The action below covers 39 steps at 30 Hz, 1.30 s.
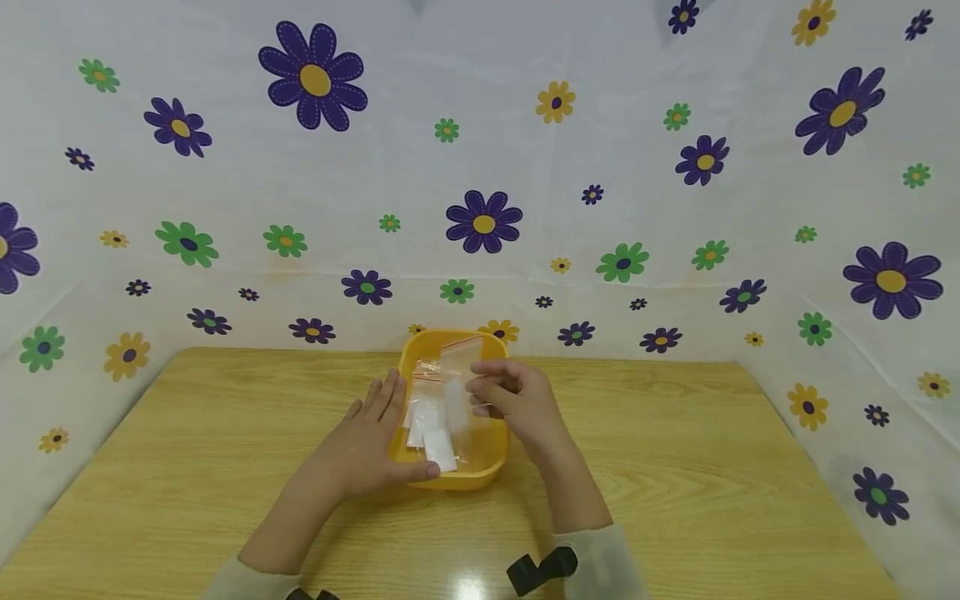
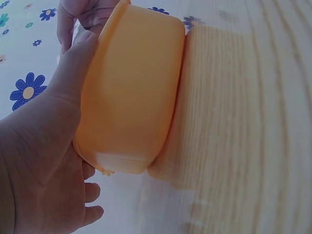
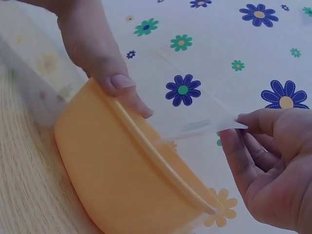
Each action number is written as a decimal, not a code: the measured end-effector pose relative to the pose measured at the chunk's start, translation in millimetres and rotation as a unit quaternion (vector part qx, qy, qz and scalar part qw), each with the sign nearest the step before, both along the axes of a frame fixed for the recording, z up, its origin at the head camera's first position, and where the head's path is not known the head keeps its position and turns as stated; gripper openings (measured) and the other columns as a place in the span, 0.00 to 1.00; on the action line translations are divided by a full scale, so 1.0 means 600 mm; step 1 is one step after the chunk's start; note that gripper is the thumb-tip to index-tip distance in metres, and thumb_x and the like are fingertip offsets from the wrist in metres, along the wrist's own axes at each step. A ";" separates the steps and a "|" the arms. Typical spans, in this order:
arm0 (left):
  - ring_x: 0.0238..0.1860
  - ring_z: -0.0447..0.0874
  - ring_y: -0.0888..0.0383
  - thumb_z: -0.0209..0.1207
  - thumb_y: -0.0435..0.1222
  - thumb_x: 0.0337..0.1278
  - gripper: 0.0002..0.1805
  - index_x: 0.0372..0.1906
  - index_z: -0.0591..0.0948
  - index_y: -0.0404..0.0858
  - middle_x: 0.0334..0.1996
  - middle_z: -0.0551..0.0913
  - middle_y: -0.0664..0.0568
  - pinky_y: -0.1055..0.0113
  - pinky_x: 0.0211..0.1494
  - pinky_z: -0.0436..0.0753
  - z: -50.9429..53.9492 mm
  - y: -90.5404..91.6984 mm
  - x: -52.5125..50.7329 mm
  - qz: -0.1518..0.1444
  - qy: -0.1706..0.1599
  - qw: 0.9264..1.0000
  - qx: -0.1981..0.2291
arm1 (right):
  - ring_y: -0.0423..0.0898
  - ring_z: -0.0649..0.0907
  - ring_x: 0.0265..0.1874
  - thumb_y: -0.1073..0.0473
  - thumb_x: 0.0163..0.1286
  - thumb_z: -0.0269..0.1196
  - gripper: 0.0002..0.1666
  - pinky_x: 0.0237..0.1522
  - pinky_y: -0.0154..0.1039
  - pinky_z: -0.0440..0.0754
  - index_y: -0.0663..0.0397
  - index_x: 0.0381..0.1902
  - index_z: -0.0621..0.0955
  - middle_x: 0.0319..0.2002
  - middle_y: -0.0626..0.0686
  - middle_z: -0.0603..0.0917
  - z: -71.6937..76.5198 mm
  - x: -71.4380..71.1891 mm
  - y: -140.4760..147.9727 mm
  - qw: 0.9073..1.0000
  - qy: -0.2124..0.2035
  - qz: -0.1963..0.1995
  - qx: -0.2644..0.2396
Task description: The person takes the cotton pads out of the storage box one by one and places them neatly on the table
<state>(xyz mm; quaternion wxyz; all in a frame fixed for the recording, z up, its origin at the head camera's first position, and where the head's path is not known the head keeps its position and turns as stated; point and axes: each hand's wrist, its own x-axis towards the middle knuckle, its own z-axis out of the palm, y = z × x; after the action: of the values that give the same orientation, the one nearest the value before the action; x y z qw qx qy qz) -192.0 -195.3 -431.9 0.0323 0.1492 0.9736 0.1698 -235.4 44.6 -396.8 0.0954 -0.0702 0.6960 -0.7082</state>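
Note:
A yellow-orange basin (image 1: 467, 481) on the table holds several clear zip bags with white contents (image 1: 425, 417). My left hand (image 1: 356, 450) lies over its left rim, fingers straight and thumb along the near edge; in the left wrist view the hand (image 2: 46, 141) touches the basin's side (image 2: 131, 87). My right hand (image 1: 521, 404) pinches the edge of a clear bag (image 1: 460, 392) with a red-lined top, raised over the basin. The right wrist view shows the right hand (image 3: 278, 161) with thumb and finger on the bag's edge (image 3: 195, 127), above the basin (image 3: 122, 161).
The wood-grained table (image 1: 660, 467) extends on both sides of the basin. A white sheet with printed flowers (image 1: 405, 175) stands behind the table and along both sides. A black strap piece (image 1: 542, 572) shows at the right sleeve.

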 end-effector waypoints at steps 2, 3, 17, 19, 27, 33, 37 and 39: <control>0.80 0.35 0.41 0.56 0.77 0.42 0.72 0.80 0.42 0.33 0.81 0.36 0.42 0.41 0.78 0.48 0.000 0.001 0.001 0.000 -0.003 1.000 0.000 | 0.49 0.87 0.39 0.64 0.71 0.63 0.14 0.45 0.41 0.88 0.56 0.53 0.83 0.44 0.59 0.86 -0.002 0.000 0.007 1.000 -0.005 0.003 -0.010; 0.80 0.35 0.41 0.56 0.77 0.42 0.72 0.80 0.42 0.34 0.81 0.35 0.43 0.41 0.79 0.48 0.000 0.002 0.001 0.002 -0.004 1.000 0.000 | 0.48 0.86 0.39 0.64 0.71 0.63 0.14 0.45 0.40 0.88 0.56 0.53 0.83 0.45 0.59 0.86 -0.003 0.000 0.011 1.000 -0.007 0.005 -0.014; 0.80 0.35 0.41 0.56 0.78 0.42 0.72 0.80 0.42 0.34 0.81 0.35 0.43 0.41 0.78 0.48 -0.002 -0.006 0.005 0.007 -0.003 1.000 -0.004 | 0.46 0.86 0.37 0.64 0.71 0.64 0.14 0.42 0.38 0.87 0.59 0.53 0.82 0.42 0.57 0.88 -0.006 0.005 0.051 0.998 -0.030 -0.013 -0.048; 0.80 0.35 0.41 0.56 0.78 0.42 0.73 0.80 0.42 0.34 0.81 0.35 0.43 0.41 0.78 0.48 -0.003 -0.005 0.005 0.006 -0.004 1.000 -0.003 | 0.46 0.86 0.37 0.64 0.70 0.64 0.14 0.42 0.39 0.87 0.58 0.53 0.83 0.42 0.57 0.88 -0.001 0.005 0.054 0.998 -0.031 -0.019 -0.047; 0.80 0.34 0.41 0.55 0.77 0.44 0.72 0.80 0.42 0.34 0.81 0.34 0.43 0.41 0.79 0.47 0.000 -0.003 0.005 0.003 0.000 1.000 -0.001 | 0.46 0.86 0.38 0.64 0.71 0.63 0.16 0.44 0.38 0.87 0.58 0.55 0.82 0.42 0.55 0.88 0.013 0.002 0.070 0.998 -0.030 -0.028 -0.049; 0.80 0.36 0.40 0.55 0.77 0.44 0.72 0.79 0.42 0.32 0.81 0.37 0.41 0.41 0.78 0.48 0.002 0.000 0.005 0.001 0.002 1.000 -0.002 | 0.45 0.86 0.38 0.64 0.71 0.63 0.16 0.43 0.38 0.87 0.60 0.55 0.81 0.41 0.54 0.88 0.014 -0.002 0.083 0.998 -0.027 -0.035 -0.053; 0.80 0.35 0.40 0.55 0.78 0.44 0.72 0.79 0.42 0.32 0.81 0.37 0.41 0.41 0.78 0.48 0.003 0.002 0.004 0.004 0.001 1.000 -0.003 | 0.45 0.86 0.38 0.64 0.71 0.63 0.16 0.43 0.38 0.87 0.61 0.55 0.81 0.41 0.53 0.88 0.015 -0.005 0.091 0.997 -0.023 -0.040 -0.056; 0.80 0.35 0.40 0.55 0.78 0.44 0.72 0.79 0.42 0.32 0.81 0.37 0.41 0.41 0.78 0.48 0.004 0.003 0.003 0.004 0.002 1.000 -0.001 | 0.45 0.86 0.38 0.64 0.71 0.63 0.16 0.44 0.38 0.87 0.61 0.56 0.81 0.41 0.53 0.88 0.015 -0.007 0.095 0.997 -0.022 -0.042 -0.057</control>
<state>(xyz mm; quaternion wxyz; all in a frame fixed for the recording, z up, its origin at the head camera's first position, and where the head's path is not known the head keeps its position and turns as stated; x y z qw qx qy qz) -189.9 -193.7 -429.5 0.0299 0.1452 0.9745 0.1683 -239.5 101.5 -387.8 0.0764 -0.0308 0.6545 -0.7516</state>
